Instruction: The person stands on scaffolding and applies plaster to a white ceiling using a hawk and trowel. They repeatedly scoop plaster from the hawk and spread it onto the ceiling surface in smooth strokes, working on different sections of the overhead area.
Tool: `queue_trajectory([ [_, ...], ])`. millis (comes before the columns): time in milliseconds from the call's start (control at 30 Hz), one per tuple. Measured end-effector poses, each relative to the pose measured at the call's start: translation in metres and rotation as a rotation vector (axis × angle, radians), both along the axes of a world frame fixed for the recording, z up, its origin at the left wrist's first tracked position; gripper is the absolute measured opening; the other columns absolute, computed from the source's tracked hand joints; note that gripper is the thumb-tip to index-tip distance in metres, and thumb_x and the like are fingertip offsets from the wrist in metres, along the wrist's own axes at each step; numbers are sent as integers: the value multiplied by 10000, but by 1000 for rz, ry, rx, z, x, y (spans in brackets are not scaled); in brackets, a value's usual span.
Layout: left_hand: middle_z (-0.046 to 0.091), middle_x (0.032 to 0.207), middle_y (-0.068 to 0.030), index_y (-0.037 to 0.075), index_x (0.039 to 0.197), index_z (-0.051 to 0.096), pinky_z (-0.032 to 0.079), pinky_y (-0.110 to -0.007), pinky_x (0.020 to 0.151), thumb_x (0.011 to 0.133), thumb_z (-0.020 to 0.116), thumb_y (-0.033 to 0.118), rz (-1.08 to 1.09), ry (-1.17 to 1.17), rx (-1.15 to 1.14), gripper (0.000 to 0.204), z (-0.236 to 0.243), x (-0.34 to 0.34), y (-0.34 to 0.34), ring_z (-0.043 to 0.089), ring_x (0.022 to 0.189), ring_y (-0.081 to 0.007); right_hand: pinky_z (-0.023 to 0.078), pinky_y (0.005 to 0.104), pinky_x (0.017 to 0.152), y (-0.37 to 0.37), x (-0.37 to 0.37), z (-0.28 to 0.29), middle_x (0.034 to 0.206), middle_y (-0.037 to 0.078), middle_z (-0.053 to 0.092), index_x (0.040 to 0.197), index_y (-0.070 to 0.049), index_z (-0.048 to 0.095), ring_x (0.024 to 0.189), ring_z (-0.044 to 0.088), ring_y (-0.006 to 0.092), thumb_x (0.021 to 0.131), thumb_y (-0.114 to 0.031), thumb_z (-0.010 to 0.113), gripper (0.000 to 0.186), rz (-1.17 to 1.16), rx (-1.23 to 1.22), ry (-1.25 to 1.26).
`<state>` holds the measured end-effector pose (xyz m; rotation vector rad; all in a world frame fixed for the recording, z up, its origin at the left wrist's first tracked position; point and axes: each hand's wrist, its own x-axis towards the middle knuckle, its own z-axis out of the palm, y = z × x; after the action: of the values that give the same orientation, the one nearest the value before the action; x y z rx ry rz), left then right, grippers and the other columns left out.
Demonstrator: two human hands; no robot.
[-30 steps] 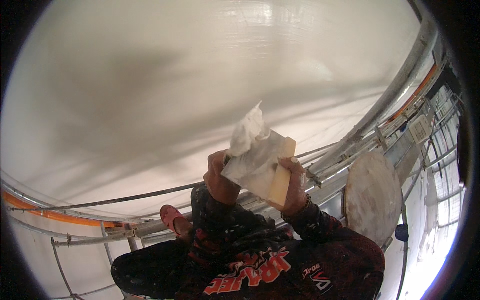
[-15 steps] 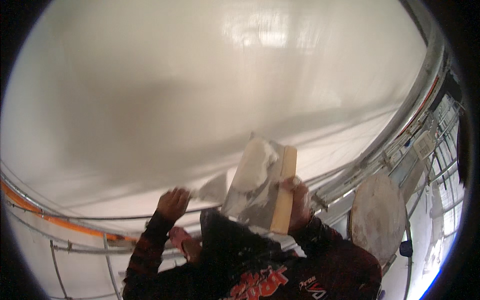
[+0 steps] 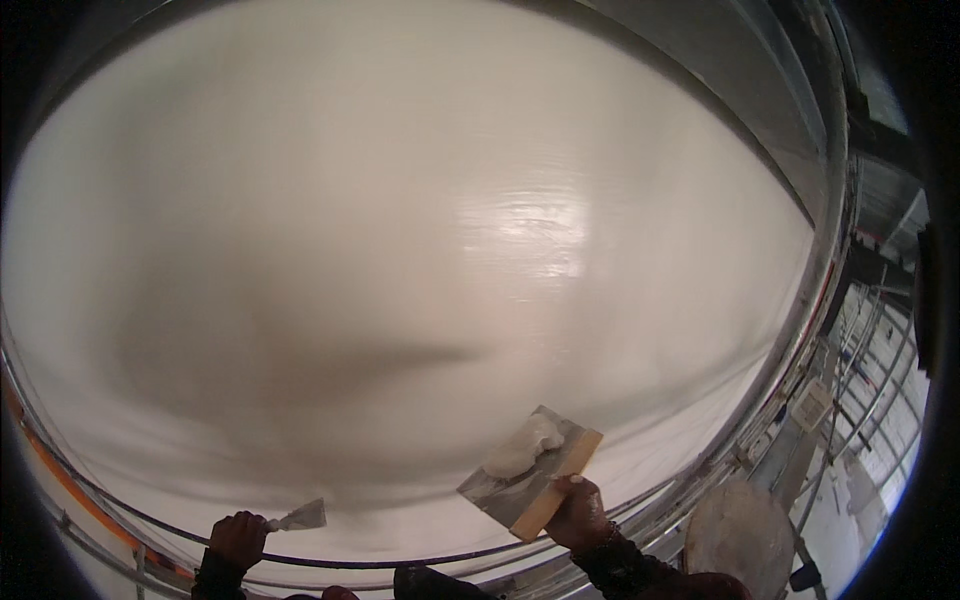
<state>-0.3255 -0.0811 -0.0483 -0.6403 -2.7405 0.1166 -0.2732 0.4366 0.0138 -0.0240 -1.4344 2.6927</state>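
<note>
Left grip (image 3: 238, 540) has carried the scraper (image 3: 305, 515) farther from the blade (image 3: 543, 469).

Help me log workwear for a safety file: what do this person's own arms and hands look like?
Both sleeves are long and dark, with dull red toward the right shoulder. The left hand and right hand wear no gloves. Something textured rings the right wrist, too blurred to call bracelet or cuff.

An orange bar (image 3: 76, 490) sits at eight o'clock, crisscross poles (image 3: 876, 360) at three, a round disc (image 3: 738, 540) near five.
</note>
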Motion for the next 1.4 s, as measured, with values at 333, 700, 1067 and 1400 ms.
queue_trajectory([
  [333, 591, 720, -91, 76, 822, 547, 467, -440, 610, 708, 684, 173, 147, 5, 209, 204, -23, -15, -22, 609, 690, -289, 406, 487, 997, -33, -14, 55, 1212, 154, 512, 1282, -21, 390, 1132, 513, 324, 820, -228, 574, 538, 115, -121, -15],
  [700, 588, 722, -149, 55, 898, 521, 435, -505, 599, 725, 683, 211, 409, -260, 184, 285, -50, 42, 14, 606, 661, -354, 429, 517, 963, -33, -13, 46, 1149, 197, 517, 1294, 4, 367, 1089, 531, 359, 749, -294, 605, 666, 233, -104, -110],
  [1067, 568, 660, -161, 23, 861, 523, 468, -489, 564, 707, 683, 154, 269, -125, 616, 258, -25, 76, 48, 599, 621, -384, 438, 512, 947, -9, 23, 31, 1126, 212, 549, 1288, 34, 400, 1025, 554, 381, 646, -237, 550, 713, 40, 27, -390],
  [1400, 626, 754, -218, 27, 914, 498, 493, -509, 614, 806, 653, 273, 519, -317, 624, 310, -30, 44, 55, 616, 765, -433, 482, 520, 878, 29, 20, -96, 1131, 220, 527, 1282, 49, 376, 1002, 556, 406, 615, -222, 567, 744, 98, -316, -310],
])
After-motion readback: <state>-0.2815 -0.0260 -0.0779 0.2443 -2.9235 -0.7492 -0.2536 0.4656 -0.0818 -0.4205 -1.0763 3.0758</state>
